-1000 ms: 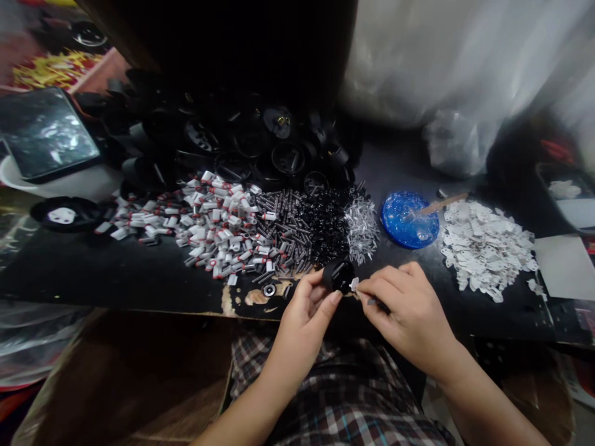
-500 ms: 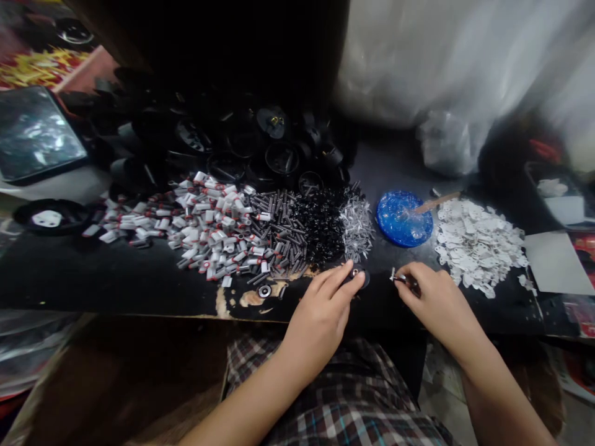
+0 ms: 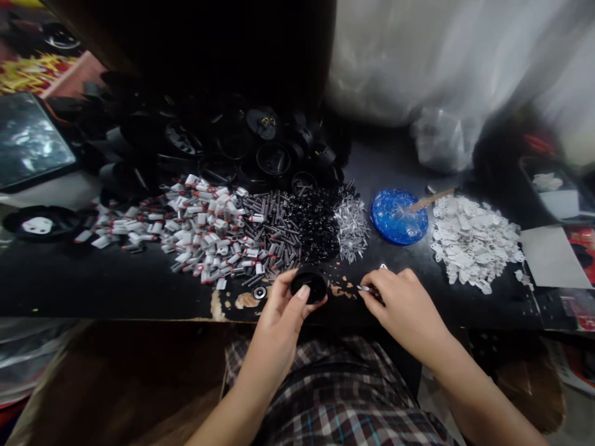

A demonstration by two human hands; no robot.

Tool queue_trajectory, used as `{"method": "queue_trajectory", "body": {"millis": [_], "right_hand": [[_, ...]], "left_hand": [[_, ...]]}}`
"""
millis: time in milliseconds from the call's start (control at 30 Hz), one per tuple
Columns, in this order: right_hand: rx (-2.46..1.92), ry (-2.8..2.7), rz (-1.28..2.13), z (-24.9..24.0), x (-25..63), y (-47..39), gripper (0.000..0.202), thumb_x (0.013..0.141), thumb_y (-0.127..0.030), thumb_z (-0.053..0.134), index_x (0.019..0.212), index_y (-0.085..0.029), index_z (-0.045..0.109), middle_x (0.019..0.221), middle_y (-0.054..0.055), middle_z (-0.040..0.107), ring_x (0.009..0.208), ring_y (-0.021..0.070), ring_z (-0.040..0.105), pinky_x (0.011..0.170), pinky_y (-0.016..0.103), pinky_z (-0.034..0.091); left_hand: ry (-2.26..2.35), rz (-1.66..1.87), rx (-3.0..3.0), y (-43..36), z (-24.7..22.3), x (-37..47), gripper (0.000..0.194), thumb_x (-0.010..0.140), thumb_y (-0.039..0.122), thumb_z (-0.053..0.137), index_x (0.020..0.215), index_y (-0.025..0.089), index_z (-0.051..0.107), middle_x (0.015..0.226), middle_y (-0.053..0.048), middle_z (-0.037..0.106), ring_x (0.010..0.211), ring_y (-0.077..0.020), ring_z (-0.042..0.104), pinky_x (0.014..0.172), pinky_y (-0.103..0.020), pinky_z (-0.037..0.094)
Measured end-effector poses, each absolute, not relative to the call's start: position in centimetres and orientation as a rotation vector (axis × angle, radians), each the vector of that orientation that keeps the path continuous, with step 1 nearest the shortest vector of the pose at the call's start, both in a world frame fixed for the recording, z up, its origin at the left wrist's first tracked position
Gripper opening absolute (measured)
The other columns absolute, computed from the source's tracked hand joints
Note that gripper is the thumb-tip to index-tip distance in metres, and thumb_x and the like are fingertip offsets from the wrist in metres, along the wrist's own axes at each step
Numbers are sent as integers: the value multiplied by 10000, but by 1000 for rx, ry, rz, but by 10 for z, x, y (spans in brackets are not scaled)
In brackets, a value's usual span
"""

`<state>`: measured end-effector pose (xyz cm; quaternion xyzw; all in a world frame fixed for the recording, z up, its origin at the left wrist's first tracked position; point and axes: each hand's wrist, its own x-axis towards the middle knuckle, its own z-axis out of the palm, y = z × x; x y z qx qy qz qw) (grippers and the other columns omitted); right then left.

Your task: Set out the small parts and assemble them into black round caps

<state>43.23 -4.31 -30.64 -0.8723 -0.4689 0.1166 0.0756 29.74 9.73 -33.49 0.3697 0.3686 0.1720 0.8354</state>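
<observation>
Near the front edge of the black table (image 3: 139, 291), my left hand (image 3: 286, 306) grips a round black cup-shaped part (image 3: 309, 285), its hollow side turned up and the thumb on its rim. To its right, my right hand (image 3: 395, 300) pinches a small metal piece (image 3: 365, 288) between thumb and fingertips, with something darker tucked under the fingers. A small white plate (image 3: 383, 266) shows just beyond that hand. Beyond the hands lie small silvery pins (image 3: 352, 229), small black parts (image 3: 316, 223) and dark springs (image 3: 279, 217).
White-and-red pieces (image 3: 214, 229) are heaped at the left. A blue dish (image 3: 400, 217) holds clear gel and a wooden stick (image 3: 432, 199). White flat plates (image 3: 476, 241) form a pile at the right. Black housings (image 3: 232, 136) crowd the back. A ringed disc (image 3: 260, 292) lies near the front edge.
My left hand has drawn back leftward and now holds the black round part upright in its grip. My right hand has moved left, closer to it, still pinching a small piece.
</observation>
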Motion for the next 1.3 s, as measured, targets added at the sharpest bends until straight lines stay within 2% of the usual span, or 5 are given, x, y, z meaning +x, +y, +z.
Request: {"method": "queue_trajectory", "body": {"millis": [367, 633, 833, 1067, 1300], "right_hand": [[-2330, -1409, 203, -303, 420, -26, 49, 848, -133, 629, 820, -172, 617, 773, -5, 651, 685, 155, 518, 717, 322, 306], [-2116, -1197, 254, -295, 412, -23, 72, 898, -143, 613, 841, -185, 619, 813, -5, 644, 739, 138, 534, 738, 300, 340], [-2079, -1260, 137, -291, 411, -20, 76, 880, -112, 606, 863, -177, 641, 807, 7, 659, 753, 149, 575, 743, 333, 349], [-2104, -1374, 40, -292, 412, -17, 108, 869, -78, 596, 842, -168, 649, 779, 7, 664, 723, 141, 581, 723, 336, 336], [-2155, -1492, 54, -292, 413, -17, 142, 897, -105, 550, 792, -156, 632, 733, 10, 640, 678, 139, 544, 699, 339, 297]], "left_hand": [[714, 205, 645, 86, -330, 298, 277, 892, 305, 657, 1151, 227, 594, 1197, -45, 663, 1173, -225, 601, 975, -360, 549], [679, 257, 575, 87, -330, 298, 286, 898, 329, 655, 1161, 228, 605, 1112, -57, 729, 1006, -194, 700, 935, -330, 568], [677, 219, 687, 84, -329, 295, 322, 826, 328, 750, 1124, 275, 641, 1110, 9, 727, 1079, -142, 661, 886, -197, 549], [596, 203, 806, 81, -332, 294, 272, 851, 324, 724, 1105, 279, 637, 1119, 22, 722, 1083, -129, 652, 982, -222, 499], [579, 161, 872, 85, -334, 296, 237, 873, 282, 695, 1100, 271, 628, 1104, 29, 736, 1076, -108, 660, 934, -161, 498]]}}
